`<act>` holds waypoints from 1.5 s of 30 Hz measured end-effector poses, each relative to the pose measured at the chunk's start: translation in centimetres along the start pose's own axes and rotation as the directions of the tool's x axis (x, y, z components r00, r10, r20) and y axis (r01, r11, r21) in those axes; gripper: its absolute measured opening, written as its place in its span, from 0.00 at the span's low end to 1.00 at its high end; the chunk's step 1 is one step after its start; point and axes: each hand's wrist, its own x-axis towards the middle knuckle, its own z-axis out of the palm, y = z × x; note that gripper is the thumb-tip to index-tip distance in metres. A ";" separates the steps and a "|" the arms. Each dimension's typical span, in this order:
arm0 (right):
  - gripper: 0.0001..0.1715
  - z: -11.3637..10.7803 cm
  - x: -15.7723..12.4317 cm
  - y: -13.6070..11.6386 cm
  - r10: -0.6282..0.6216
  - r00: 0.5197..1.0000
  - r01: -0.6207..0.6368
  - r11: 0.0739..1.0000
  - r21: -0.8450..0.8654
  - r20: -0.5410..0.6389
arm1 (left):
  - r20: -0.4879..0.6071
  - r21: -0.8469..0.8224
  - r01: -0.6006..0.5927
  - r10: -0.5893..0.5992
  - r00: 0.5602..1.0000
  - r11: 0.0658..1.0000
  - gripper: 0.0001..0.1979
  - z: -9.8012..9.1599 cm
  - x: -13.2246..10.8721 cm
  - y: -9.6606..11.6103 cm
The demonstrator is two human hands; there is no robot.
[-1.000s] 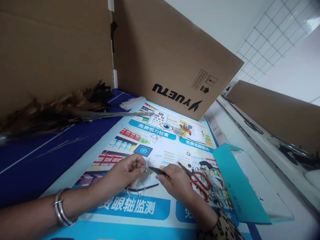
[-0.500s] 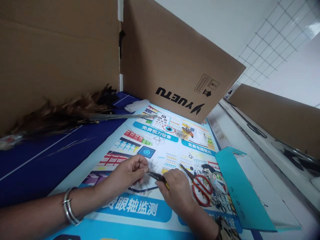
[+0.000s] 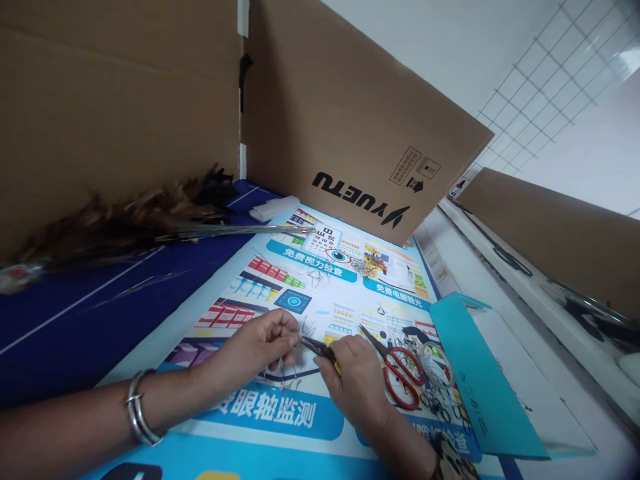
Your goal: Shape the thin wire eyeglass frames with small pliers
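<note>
Near the middle of the printed sheet [image 3: 320, 310], my right hand [image 3: 356, 380] is closed round the yellow-handled pliers [image 3: 316, 345]. Their dark jaws point left and meet the fingertips of my left hand [image 3: 274, 339]. That left hand is closed in a pinch on something thin, perhaps wire; it is too small to make out. Thin wire pieces [image 3: 289, 385] lie on the sheet just below the fingers. Right of my right hand rest scissors [image 3: 404, 377] with red handles, their blades pointing up and left.
Beside the scissors lie a clear ring-shaped roll [image 3: 437, 365] and several small dark loops [image 3: 443, 403]. A teal open box [image 3: 485, 380] stands at the right. Brown feathers [image 3: 125, 220] and long thin wires [image 3: 240, 231] lie at the left. Cardboard panels [image 3: 350, 113] wall the back.
The pliers and my right hand have shifted very slightly right, and the plier tips sit a little higher. Otherwise both hands keep nearly the same pose.
</note>
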 end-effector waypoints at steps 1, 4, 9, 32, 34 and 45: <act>0.14 0.0 0.0 0.0 -0.004 1.000 0.004 1.000 0.007 0.010 | 0.009 -0.005 0.000 0.000 1.000 1.000 0.10 0.0 0.0 0.0; 0.13 0.0 0.1 0.3 -0.039 0.998 0.038 0.999 0.030 0.044 | 0.032 -0.013 0.006 -0.006 0.999 1.000 0.09 -0.1 0.1 -0.2; 0.14 -0.4 0.4 0.7 -0.097 0.993 0.100 0.994 -0.042 0.062 | 0.063 -0.043 -0.004 0.007 0.998 0.999 0.09 -0.2 0.3 -0.8; 0.14 -0.5 0.3 1.1 -0.245 0.968 0.253 0.938 -0.239 0.063 | 0.017 -0.100 0.056 -0.055 0.998 0.993 0.12 0.5 -0.3 0.2; 0.14 -0.5 0.3 1.1 -0.246 0.968 0.253 0.938 -0.237 0.060 | 0.010 -0.108 0.048 -0.047 0.999 0.993 0.13 0.5 -0.5 0.3; 0.13 -0.5 0.3 0.8 -0.236 0.970 0.243 0.942 -0.232 0.058 | -0.026 -0.133 0.014 -0.018 1.000 0.991 0.13 0.7 -0.7 0.1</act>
